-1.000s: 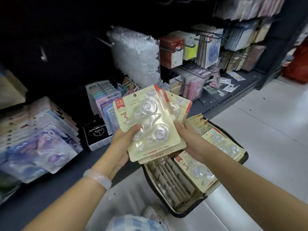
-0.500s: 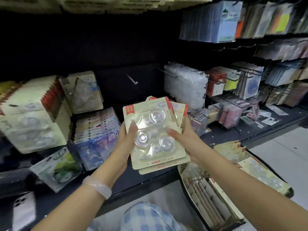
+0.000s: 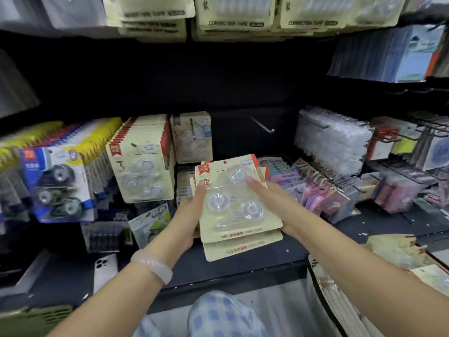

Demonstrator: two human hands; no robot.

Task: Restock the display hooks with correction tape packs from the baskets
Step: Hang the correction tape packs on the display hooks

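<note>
Nearest, at six o'clock: a knee in blue-and-white checked cloth point(image 3: 218, 312) is showing at the bottom edge.
Left wrist: a pale translucent bangle point(image 3: 153, 265) is sitting on it, at seven o'clock.
Basket: a dark-rimmed basket point(image 3: 323, 300) at five o'clock is holding more cream packs point(image 3: 398, 251).
Shelf edge: a white smartphone point(image 3: 105, 268) is lying camera-up on the black shelf point(image 3: 243, 266), at eight o'clock.
Left hand: the left hand point(image 3: 187, 215) is gripping the left side of the stack, thumb lying on the front.
Right hand: the right hand point(image 3: 274, 203) is gripping the right side, a finger pressing the top blister.
Task thing: a stack of cream cardboard correction tape packs with clear round blisters and red corner labels point(image 3: 240, 210) is being held at centre, between both hands, above the shelf.
Bare hook: a thin metal peg point(image 3: 263, 125) is sticking out of the dark back panel at twelve o'clock, just beyond the stack.
Hung stock: matching cream packs point(image 3: 141, 164) are hanging at ten o'clock; blue-and-yellow packs with dark tape wheels point(image 3: 58, 181) are hanging at nine o'clock; clear plastic packs point(image 3: 332, 142) are hanging at two o'clock.
Top row: cream cards printed CORRECTION TAPE point(image 3: 233, 15) are hanging at twelve o'clock, farthest.
</note>
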